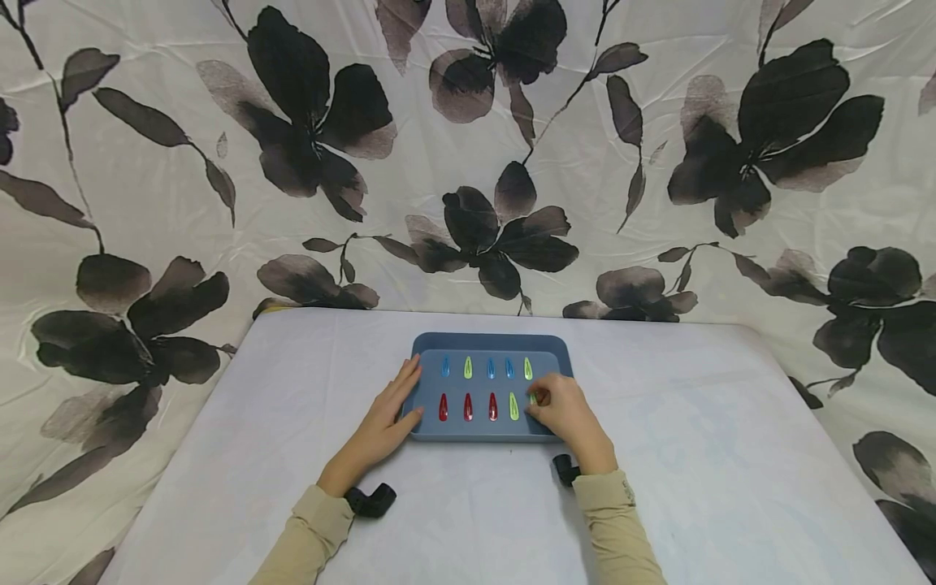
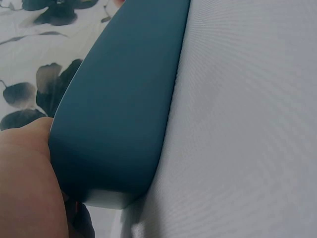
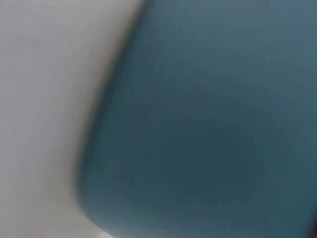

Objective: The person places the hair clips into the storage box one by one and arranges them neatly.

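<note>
A blue-grey tray [image 1: 475, 437] holds snap hair clips in two rows. The far row has a blue clip [image 1: 445, 366], a green clip [image 1: 468, 367], two more blue ones and another green clip [image 1: 528, 368]. In the near row lie three red clips, one a red clip [image 1: 468, 406], then a green clip [image 1: 513, 406]. My right hand [image 1: 570, 410] pinches a further green clip [image 1: 533, 399] at that row's right end, mostly covered by the fingers. My left hand [image 1: 382, 422] rests along the tray's left rim, fingers extended; the left wrist view shows the tray's side [image 2: 119, 99] close up.
The tray stands on a table with a white cloth [image 1: 292, 390], near its far edge. Behind hangs a white curtain with dark flowers [image 1: 504, 236]. Each wrist carries a black camera mount [image 1: 371, 500]. The right wrist view is blurred, filled mostly by the tray's side [image 3: 198, 124].
</note>
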The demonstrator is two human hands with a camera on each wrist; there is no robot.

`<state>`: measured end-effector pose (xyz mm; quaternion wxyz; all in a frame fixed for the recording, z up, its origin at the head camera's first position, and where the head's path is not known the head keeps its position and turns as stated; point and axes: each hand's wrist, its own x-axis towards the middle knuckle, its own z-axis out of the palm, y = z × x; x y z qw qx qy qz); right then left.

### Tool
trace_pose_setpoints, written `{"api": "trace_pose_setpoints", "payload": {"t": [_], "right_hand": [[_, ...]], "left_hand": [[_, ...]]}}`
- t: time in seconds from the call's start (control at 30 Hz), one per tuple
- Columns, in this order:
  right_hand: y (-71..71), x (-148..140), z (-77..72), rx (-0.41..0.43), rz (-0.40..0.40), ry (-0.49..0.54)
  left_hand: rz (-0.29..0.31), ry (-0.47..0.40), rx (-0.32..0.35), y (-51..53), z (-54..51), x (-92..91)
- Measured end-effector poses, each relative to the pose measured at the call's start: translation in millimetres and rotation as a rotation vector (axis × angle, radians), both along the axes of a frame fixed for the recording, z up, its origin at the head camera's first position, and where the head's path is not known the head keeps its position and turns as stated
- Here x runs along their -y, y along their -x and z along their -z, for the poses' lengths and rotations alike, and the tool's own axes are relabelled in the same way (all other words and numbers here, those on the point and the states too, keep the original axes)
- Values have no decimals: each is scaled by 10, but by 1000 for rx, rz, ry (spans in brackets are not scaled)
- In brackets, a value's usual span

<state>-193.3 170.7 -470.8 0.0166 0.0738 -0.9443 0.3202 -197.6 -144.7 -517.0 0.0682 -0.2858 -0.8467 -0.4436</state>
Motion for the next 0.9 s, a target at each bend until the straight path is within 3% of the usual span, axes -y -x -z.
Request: {"api": "trace_pose_setpoints", "payload": {"t": [0.27,0.43,0.67,0.9], "right_hand": [[-53,-53,-126,130,-4,38],[-42,-53,-100,106,-29,35],[-22,-43,-53,77,-32,23],[-24,-29,-42,58,-30,21]], "left_hand": [[0,3,8,7,2,-1],[-1,12,32,11,2,4],[4,2,-7,7,9,4],[2,12,13,11,20,10]]}}
